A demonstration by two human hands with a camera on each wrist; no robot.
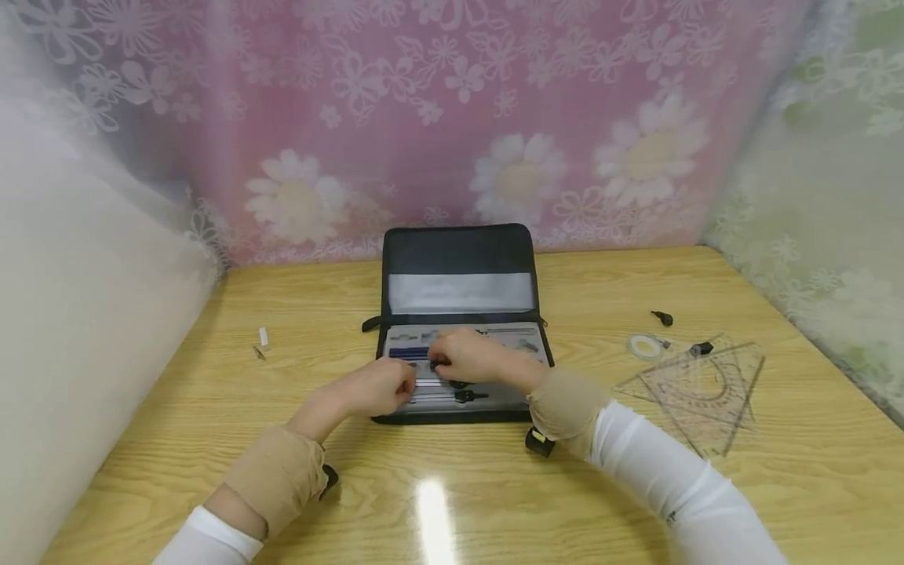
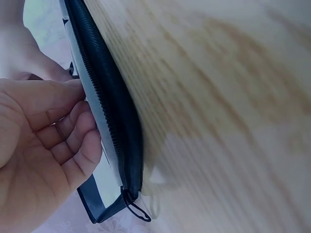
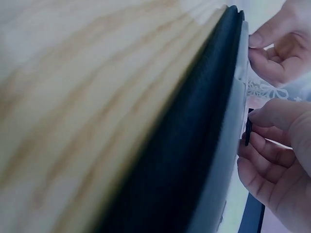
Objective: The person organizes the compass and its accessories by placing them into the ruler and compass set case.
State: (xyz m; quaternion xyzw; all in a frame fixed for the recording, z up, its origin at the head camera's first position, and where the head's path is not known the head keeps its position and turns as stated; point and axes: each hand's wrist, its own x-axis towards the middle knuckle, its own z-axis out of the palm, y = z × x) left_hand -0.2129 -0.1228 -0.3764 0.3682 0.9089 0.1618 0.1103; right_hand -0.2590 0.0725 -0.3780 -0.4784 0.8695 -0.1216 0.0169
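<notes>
An open black zip case [image 1: 462,418] lies on the table, its grey tray holding drawing instruments. Over the middle of the tray, my right hand [image 1: 466,357] pinches a small black part [image 3: 249,128] between thumb and fingers. My left hand [image 1: 384,386] is at the tray's front left, fingers curled and thumb tip against the tray; whether it grips anything there is hidden. Silver compass-like tools with black heads [image 1: 468,396] lie in the front slots, to the right of the left fingers. Dark blue sticks [image 1: 408,353] lie behind them, partly covered by the right hand.
Clear set squares and a protractor [image 1: 706,384] lie at the right, near a tape roll [image 1: 644,346] and small black pieces [image 1: 662,318]. A white eraser-like block [image 1: 264,337] is at the left. A black-and-yellow item [image 1: 540,441] sits by the case's front right corner.
</notes>
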